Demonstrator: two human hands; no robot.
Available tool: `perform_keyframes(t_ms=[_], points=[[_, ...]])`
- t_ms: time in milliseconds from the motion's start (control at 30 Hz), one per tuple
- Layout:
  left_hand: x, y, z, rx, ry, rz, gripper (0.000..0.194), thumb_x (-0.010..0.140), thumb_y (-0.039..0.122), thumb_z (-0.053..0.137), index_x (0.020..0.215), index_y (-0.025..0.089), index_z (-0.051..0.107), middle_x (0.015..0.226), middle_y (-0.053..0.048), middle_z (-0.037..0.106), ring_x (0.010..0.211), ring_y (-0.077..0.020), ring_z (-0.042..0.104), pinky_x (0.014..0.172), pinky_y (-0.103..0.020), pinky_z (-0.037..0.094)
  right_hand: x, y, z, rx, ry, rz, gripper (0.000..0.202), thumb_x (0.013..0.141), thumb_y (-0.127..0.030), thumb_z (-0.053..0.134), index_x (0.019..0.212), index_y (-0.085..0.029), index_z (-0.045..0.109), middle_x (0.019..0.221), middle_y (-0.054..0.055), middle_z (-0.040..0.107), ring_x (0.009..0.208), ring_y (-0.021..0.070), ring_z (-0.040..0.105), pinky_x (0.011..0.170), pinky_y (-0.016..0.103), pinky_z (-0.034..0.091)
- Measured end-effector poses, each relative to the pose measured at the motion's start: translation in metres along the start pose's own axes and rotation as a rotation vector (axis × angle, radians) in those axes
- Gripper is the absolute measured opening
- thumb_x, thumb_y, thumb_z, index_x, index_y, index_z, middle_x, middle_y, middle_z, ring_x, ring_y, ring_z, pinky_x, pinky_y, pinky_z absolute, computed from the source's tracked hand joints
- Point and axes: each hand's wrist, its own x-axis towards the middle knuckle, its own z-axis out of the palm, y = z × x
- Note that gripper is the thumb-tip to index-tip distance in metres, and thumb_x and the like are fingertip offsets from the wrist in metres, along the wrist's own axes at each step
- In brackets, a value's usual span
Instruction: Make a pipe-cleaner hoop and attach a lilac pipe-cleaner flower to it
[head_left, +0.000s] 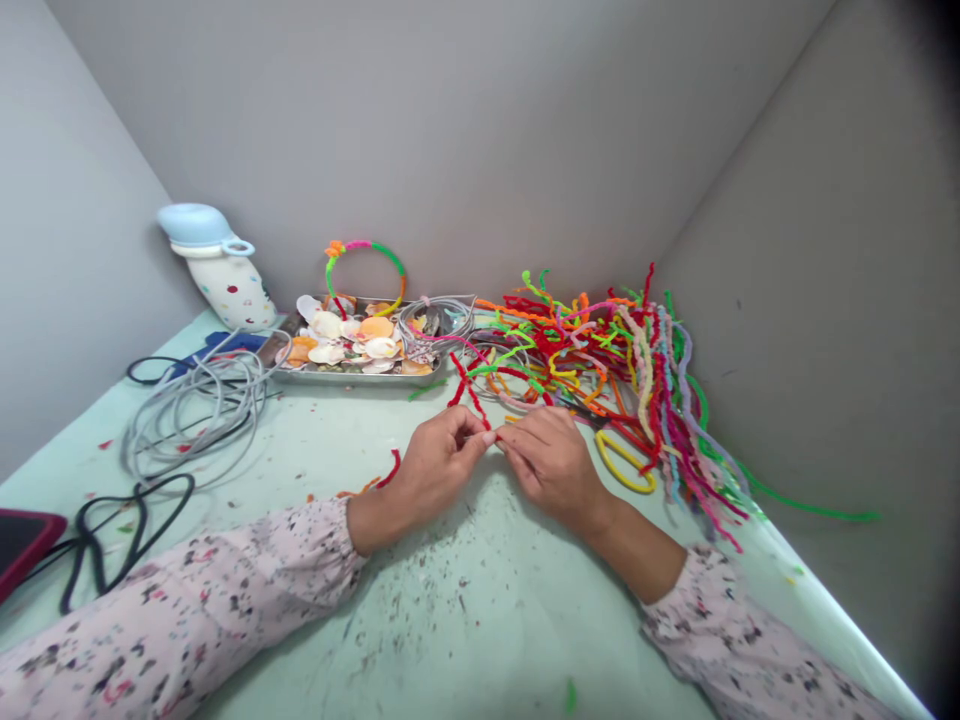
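- Taking the fingertips' meeting point as the clock's centre, the red pipe cleaner [478,405] rises from there toward eleven o'clock, crossed near its upper part by another red length.
- The left hand [439,460] is narrow, thumb and forefinger pinching the lower end of that red stem.
- The right hand [556,465] is narrow too, its fingertips drawn together on the stem's end, close against the left thumb; the exact contact is partly hidden.
- It should be very light, with a soft fuzzy coat over what is probably thin wire: easily bent, holding its shape, hardly slippery.
- The best hold seems a fingertip pinch right beside the bend; cut ends may prick, and hard rubbing could strip the fuzz.
- At two o'clock lies a pipe cleaner pile [649,375], likely apt to snag; single stems are best drawn out by a free end.
- At ten o'clock, the seashells [381,348] look hard and possibly brittle.
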Motion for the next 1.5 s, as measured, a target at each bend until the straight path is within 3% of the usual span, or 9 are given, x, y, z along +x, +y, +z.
perform_keyframes(t_ms=[167, 467, 967, 1500], points=[[0.0000, -0.0016, 0.0008, -0.023, -0.017, -0.024, 0.019, 0.085, 0.030, 0.056, 0.074, 0.016, 0.054, 0.067, 0.002, 0.053, 0.061, -0.0102, 0.045, 0.056, -0.022, 0.036, -0.0007, -0.0004, 0.0004, -0.025, -0.009, -0.008, 0.016, 0.089, -0.017, 0.048, 0.092, -0.019, 0.063, 0.077, 0.004, 0.063, 0.079, 0.0184, 0.054, 0.085, 0.038, 0.040], [0.0022, 0.0030, -0.0005, 0.047, -0.016, 0.067, 0.015, 0.088, 0.027, 0.050, 0.081, 0.016, 0.057, 0.075, 0.000, 0.057, 0.070, -0.0128, 0.049, 0.066, -0.025, 0.039, 0.0008, 0.0014, 0.0008, -0.019, 0.013, 0.036, 0.016, 0.089, -0.017, 0.048, 0.094, -0.018, 0.064, 0.081, 0.006, 0.065, 0.087, 0.0203, 0.057, 0.085, 0.037, 0.040], [0.0004, -0.0050, 0.0009, 0.228, -0.013, 0.065, 0.014, 0.087, 0.025, 0.047, 0.077, 0.017, 0.054, 0.067, 0.001, 0.053, 0.062, -0.0128, 0.046, 0.056, -0.024, 0.032, 0.0023, -0.0029, -0.0009, -0.067, -0.042, -0.038, 0.019, 0.089, -0.018, 0.046, 0.093, -0.019, 0.065, 0.073, 0.004, 0.060, 0.077, 0.0188, 0.054, 0.086, 0.038, 0.041], [0.0022, -0.0050, 0.0027, 0.026, -0.041, -0.087, 0.017, 0.083, 0.027, 0.050, 0.069, 0.018, 0.050, 0.057, 0.005, 0.046, 0.054, -0.0114, 0.040, 0.051, -0.023, 0.031, 0.0002, -0.0033, 0.0000, -0.107, -0.028, -0.077, 0.018, 0.089, -0.017, 0.048, 0.094, -0.018, 0.065, 0.073, 0.004, 0.060, 0.076, 0.0184, 0.053, 0.081, 0.037, 0.040]])
